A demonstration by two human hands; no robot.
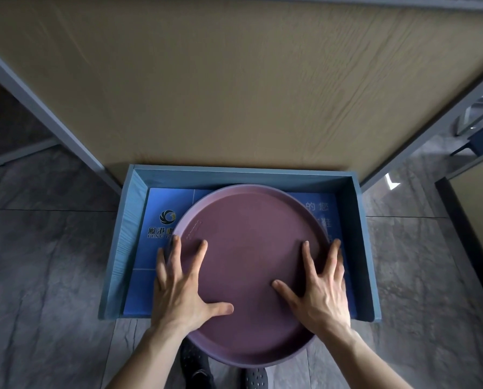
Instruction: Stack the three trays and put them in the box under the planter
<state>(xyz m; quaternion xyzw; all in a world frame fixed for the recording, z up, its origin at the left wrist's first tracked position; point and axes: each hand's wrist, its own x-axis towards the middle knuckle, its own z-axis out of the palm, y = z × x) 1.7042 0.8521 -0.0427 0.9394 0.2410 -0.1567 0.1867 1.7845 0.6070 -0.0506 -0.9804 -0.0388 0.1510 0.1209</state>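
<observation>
Trays: only a purple round top one shows, lying half inside the blue box, its near rim jutting over the floor; whether others sit beneath cannot be told. The left hand lies spread, fingers wrapping the left rim. The right hand mirrors it. They look rigid, light and smooth; rim holds seem safest.

place: office or commercial lobby, likely | floor: grey stone-look tiles | ahead of the hands: wood-grain panel in grey metal frame | beneath the hands: blue printed company sheet with logo
</observation>
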